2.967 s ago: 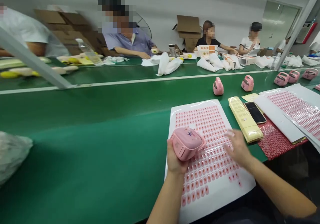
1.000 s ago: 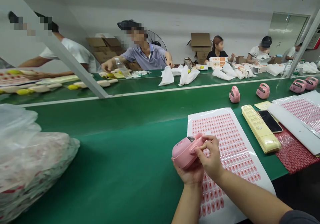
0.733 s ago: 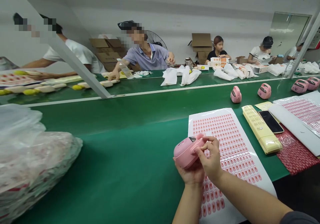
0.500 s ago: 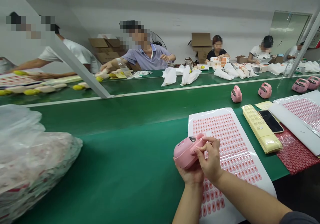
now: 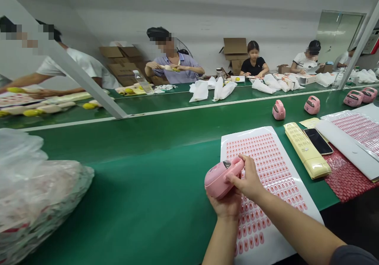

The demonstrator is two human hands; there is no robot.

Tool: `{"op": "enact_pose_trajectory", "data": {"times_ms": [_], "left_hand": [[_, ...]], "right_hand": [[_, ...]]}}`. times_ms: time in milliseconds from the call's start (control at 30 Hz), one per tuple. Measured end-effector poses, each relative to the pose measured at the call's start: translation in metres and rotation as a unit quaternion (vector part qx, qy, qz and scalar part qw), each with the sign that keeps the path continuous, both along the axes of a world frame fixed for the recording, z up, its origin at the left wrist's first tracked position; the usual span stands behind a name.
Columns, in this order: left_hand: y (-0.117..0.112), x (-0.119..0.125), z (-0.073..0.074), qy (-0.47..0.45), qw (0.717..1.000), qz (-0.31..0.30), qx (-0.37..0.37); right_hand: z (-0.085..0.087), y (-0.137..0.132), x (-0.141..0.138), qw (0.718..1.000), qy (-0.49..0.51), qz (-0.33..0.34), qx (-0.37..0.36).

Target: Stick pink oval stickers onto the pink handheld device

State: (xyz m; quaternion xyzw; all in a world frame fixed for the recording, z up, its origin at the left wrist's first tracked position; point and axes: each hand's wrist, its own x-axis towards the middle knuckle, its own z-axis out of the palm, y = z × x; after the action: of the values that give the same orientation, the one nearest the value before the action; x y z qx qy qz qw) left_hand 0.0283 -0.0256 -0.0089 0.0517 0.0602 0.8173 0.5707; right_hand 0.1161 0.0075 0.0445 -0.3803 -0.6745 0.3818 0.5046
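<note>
Left hand (image 5: 224, 206) and right hand (image 5: 249, 183) bare, sleeve (image 5: 352, 256) dark grey.

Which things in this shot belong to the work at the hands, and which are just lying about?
At work:
left hand cradling a pink plastic device
right hand pinching it
sheet of pink stickers beneath them

Lying about:
smartphone
cream moulded tray
red bubble wrap
plastic bag

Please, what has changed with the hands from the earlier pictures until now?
The right hand moved from above the sheet of small pink stickers onto the pink plastic device, and its fingers now grip the device's raised end. The left hand still holds the device from below. The sheet, cream plastic tray and phone stayed in place.
</note>
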Motion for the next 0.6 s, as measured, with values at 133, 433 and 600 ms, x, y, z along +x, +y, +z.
{"op": "enact_pose_trajectory", "data": {"times_ms": [133,433,600], "left_hand": [[0.002,0.002,0.003,0.006,1.0,0.008,-0.006],[0.004,0.005,0.012,0.032,0.999,0.041,-0.009],[0.005,0.005,0.008,0.041,0.999,0.023,0.002]], "right_hand": [[-0.008,0.01,0.003,0.998,0.026,0.034,-0.035],[-0.03,-0.019,0.087,0.989,-0.109,0.096,-0.038],[-0.046,-0.072,0.118,0.959,-0.245,0.111,0.088]]}}
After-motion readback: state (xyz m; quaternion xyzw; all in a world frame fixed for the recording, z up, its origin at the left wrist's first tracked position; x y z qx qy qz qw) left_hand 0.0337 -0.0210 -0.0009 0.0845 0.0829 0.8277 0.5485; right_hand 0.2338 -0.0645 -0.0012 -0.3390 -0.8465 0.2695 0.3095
